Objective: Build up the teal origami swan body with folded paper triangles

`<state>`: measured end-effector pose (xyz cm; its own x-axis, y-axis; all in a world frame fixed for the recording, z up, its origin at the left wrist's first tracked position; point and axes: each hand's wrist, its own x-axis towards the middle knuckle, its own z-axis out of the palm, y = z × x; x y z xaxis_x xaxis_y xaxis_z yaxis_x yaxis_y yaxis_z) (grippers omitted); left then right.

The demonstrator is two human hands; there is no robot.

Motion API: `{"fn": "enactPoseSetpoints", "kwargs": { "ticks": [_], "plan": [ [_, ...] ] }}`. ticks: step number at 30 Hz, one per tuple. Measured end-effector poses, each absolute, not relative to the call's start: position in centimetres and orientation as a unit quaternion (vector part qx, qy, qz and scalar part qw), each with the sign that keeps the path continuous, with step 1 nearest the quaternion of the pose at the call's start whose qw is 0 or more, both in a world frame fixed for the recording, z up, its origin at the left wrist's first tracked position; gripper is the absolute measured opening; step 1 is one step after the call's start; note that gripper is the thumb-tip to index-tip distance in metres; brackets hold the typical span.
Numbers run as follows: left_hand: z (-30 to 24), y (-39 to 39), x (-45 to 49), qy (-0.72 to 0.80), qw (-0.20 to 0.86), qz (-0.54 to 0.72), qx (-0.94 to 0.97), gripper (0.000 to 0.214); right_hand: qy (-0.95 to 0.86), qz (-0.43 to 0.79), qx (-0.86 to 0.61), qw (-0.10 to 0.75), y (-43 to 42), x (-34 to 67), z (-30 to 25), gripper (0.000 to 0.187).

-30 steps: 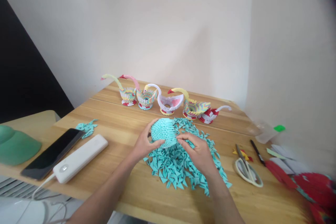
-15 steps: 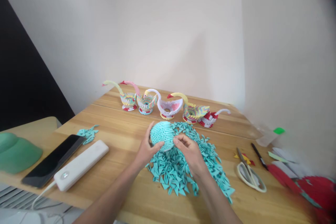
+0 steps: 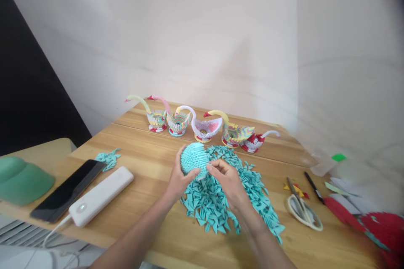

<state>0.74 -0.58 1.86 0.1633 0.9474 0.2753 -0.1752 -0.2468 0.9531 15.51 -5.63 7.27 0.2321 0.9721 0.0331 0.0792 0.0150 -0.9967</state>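
A rounded turquoise paper model (image 3: 193, 157), built from many small folded pieces, is held just above the table. My left hand (image 3: 179, 176) wraps round its left side, the thumb pressed along its lower front. At its right edge, the thumb and forefinger of my right hand (image 3: 225, 176) are pinched together, touching the model; any piece between those fingertips is too small to make out. Beneath both hands spreads a heap of loose turquoise folded paper triangles (image 3: 214, 210), partly hidden by the hands and the model.
Several folded-paper swans (image 3: 206, 128) stand in a row behind. To the left lie a phone (image 3: 67, 191), a white power bank (image 3: 101, 197) with a cable, and a small turquoise pile (image 3: 109, 159). Scissors (image 3: 304, 212), a black pen (image 3: 314, 187) and a red paper piece (image 3: 383, 229) lie right.
The camera view has shifted slightly, so the table things appear a little further right. Both hands stay on the turquoise paper model, which looks turned a little.
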Motion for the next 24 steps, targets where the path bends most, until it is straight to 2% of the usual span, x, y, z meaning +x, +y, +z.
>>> {"fn": "enactPoseSetpoints", "kwargs": {
  "ticks": [5, 12, 19, 24],
  "plan": [
    [2.0, -0.6, 0.7, 0.358, 0.506, 0.553, 0.557, 0.081, -0.480, 0.382, -0.567, 0.550, -5.1, 14.6, 6.9, 0.030],
    [2.1, -0.2, 0.5, 0.346, 0.534, 0.576, 0.513, 0.082, -0.523, 0.387, -0.529, 0.545, -4.5, 15.4, 7.0, 0.042],
    [1.7, -0.1, 0.4, 0.338, 0.543, 0.565, 0.522, 0.086, -0.490, 0.437, -0.531, 0.536, -5.3, 14.7, 7.1, 0.032],
    [1.3, 0.2, 0.7, 0.317, 0.554, 0.549, 0.539, 0.097, -0.496, 0.424, -0.525, 0.547, -5.3, 14.9, 7.4, 0.028]
  ]
}}
